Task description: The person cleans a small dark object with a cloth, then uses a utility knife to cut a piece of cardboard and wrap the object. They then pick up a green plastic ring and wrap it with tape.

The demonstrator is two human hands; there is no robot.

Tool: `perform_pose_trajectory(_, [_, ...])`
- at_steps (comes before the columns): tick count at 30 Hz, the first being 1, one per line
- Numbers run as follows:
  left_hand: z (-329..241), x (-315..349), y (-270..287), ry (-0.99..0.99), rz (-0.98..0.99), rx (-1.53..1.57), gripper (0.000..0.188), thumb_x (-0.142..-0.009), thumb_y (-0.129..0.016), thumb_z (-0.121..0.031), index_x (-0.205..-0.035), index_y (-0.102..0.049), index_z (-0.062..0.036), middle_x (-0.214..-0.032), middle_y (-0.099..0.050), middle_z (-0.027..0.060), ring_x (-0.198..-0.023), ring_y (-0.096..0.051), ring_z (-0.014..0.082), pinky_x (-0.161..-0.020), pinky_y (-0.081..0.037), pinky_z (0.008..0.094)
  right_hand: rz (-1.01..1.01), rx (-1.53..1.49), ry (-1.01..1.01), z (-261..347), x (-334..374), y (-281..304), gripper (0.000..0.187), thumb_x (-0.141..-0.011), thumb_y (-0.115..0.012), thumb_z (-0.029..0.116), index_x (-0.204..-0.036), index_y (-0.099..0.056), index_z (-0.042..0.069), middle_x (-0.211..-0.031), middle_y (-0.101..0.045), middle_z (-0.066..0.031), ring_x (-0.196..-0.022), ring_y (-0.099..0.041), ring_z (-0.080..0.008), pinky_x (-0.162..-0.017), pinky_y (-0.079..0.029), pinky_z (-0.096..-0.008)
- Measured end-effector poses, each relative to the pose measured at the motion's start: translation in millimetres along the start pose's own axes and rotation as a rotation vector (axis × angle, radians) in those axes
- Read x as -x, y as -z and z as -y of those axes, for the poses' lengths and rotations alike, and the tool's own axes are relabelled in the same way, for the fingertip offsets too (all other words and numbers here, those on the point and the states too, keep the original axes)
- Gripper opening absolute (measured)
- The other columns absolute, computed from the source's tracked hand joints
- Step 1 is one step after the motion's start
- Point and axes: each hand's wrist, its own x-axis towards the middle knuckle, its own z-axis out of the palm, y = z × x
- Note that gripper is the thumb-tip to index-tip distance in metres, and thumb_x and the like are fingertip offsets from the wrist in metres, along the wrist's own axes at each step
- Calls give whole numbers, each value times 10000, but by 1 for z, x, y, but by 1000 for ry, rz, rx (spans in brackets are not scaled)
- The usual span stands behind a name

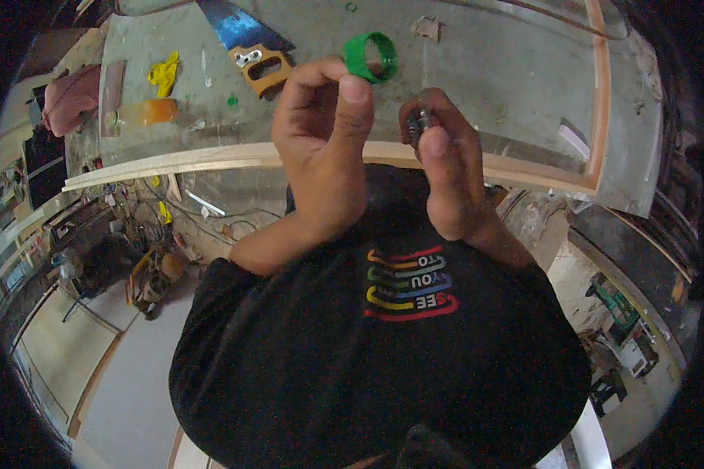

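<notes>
Pinched between the thumb and fingers of my left hand (321, 144) is a green ring (355, 59), a short hollow band with its opening turned to the right. My right hand (452, 168), level with it and a little lower, is closed on a small dark piece with a shiny metal part (420, 122); its exact kind I cannot make out. The two hands are apart, above the near edge of the grey tabletop (477, 55). Beyond my left hand lies a handsaw (262, 66) with a wooden handle and bluish blade.
Wooden strips (227, 156) edge the table's near and right sides. At the left lie a yellow crumpled piece (164, 74), an orange-and-clear bottle (152, 112) and pinkish cloth (72, 102). A pale offcut (575, 142) rests at the right. Tools and cables clutter the floor on the left.
</notes>
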Motion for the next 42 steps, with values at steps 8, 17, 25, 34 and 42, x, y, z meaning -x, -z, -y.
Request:
perform_pose_trajectory(8, [-11,6,-3,-85,178,158,208,-948,-652,-151,-1041,-485,-69,-1075,-591,84,-912,-579,152,-810,-485,290,-32,552,250,21,-2,5,350,-793,-721,356,-860,-595,37,-668,-588,-112,-582,-627,-273,-533,-495,-369])
perform_pose_trajectory(17, [-11,2,0,-135,271,166,269,-904,-708,-179,-998,-475,-81,-1035,-533,91,-920,-544,161,-820,-472,304,-1,550,411,23,-4,8,363,-724,-765,361,-820,-636,36,-680,-619,-117,-569,-639,-297,-523,-512,-371])
perform_pose_trajectory(25, [-16,1,0,-149,281,92,301,-904,-713,-248,-1007,-484,-82,-1017,-555,91,-886,-547,156,-779,-470,292,14,642,447,34,2,5,409,-757,-678,357,-838,-616,-39,-642,-563,-100,-524,-575,-217,-493,-442,-320])
perform_pose_trajectory(34, [-12,-4,10,-331,365,4,326,-890,-723,-304,-980,-502,-81,-996,-581,112,-907,-552,190,-825,-469,345,-22,648,404,36,5,5,364,-687,-800,358,-725,-594,61,-603,-565,-77,-512,-605,-254,-471,-482,-362])
perform_pose_trajectory(42, [-10,0,17,-327,369,64,233,-868,-712,-204,-941,-525,-85,-947,-583,107,-819,-543,204,-787,-447,372,5,663,386,35,7,8,352,-688,-802,345,-748,-607,58,-625,-585,-79,-522,-615,-249,-475,-495,-361])
